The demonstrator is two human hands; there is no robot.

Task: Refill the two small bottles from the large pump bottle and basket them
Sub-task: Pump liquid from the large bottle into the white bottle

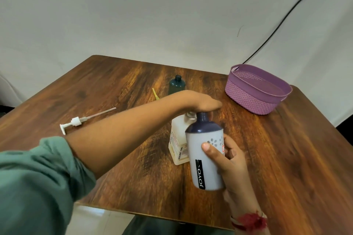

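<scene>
Head view shows the right hand (pixel 229 160) gripping the grey JOYO bottle (pixel 205 160) just beside the large white bottle (pixel 178 149), whose neck the left hand (pixel 198 101) covers, grasp unclear, so the crossing arm could knock either over and spill liquid.

The table (pixel 114 86) is brown wood with dark streaks of grain. The basket (pixel 248 99) is purple, with a woven pattern. The teal bottle (pixel 177 85) is very dark. The lilac-grey bottle (pixel 202 158) has a navy top, grey petal dots and a black strip with white letters. The large bottle (pixel 178 147) is cream, the pump (pixel 75 121) white, the sleeve (pixel 38 187) green, the wrist thread (pixel 252 220) red
</scene>
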